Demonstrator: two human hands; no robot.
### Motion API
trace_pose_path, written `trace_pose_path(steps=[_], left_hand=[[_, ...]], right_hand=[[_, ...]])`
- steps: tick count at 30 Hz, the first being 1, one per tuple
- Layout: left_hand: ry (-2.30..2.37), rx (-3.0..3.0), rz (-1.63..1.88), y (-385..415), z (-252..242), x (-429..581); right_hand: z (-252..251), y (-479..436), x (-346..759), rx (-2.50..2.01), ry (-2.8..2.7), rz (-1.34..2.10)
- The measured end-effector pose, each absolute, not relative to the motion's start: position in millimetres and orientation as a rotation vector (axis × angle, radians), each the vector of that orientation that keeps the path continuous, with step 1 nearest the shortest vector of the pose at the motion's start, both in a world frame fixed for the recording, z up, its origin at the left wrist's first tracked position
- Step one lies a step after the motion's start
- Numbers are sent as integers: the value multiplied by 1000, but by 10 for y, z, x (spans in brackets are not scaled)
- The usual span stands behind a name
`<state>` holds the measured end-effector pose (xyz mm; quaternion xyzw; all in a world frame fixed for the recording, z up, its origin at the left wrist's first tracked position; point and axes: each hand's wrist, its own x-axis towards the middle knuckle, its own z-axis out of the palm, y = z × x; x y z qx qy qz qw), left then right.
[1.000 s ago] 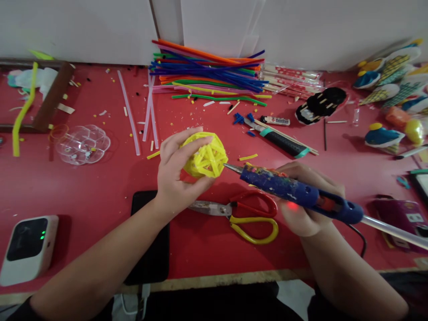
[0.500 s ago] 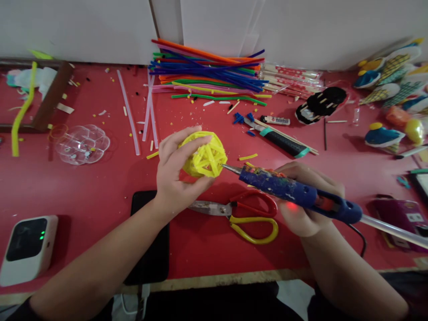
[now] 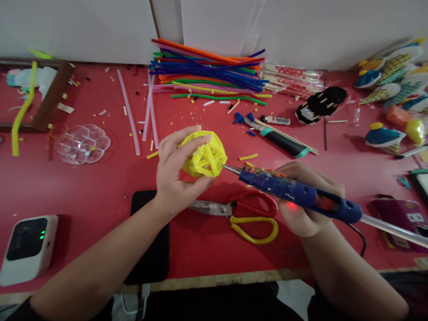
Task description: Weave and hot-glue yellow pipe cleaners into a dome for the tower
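A round openwork ball of yellow strips (image 3: 209, 156) is gripped between the thumb and fingers of my left hand (image 3: 177, 167), above the red table. My right hand (image 3: 309, 196) is wrapped round a blue hot glue gun (image 3: 281, 185), stained with paint or old glue. Its metal tip meets the lower right edge of the ball, and a clear glue stick (image 3: 394, 230) juts from its back end. A red light glows near my right thumb. Below the ball lie scissors (image 3: 225, 209) with one red and one yellow handle, partly covered by my left hand.
Coloured pipe cleaners (image 3: 210, 69) are heaped at the back. A utility knife (image 3: 284, 140) lies right of centre. A black phone (image 3: 152, 249) rests under my left forearm, and a white device (image 3: 28, 249) sits at left. Small figures (image 3: 384, 136) stand at right.
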<state>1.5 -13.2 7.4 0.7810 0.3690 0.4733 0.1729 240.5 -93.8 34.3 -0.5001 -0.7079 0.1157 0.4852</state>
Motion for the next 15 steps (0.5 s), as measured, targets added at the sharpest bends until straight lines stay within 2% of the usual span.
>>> trace_pose_path(steps=[8, 15], left_hand=[[1096, 2110, 1385, -115, 69, 30], [1115, 1870, 1343, -89, -18, 29]], right_hand=[[410, -865, 2654, -1216, -1804, 123], [397, -970, 3353, -1574, -2237, -64]])
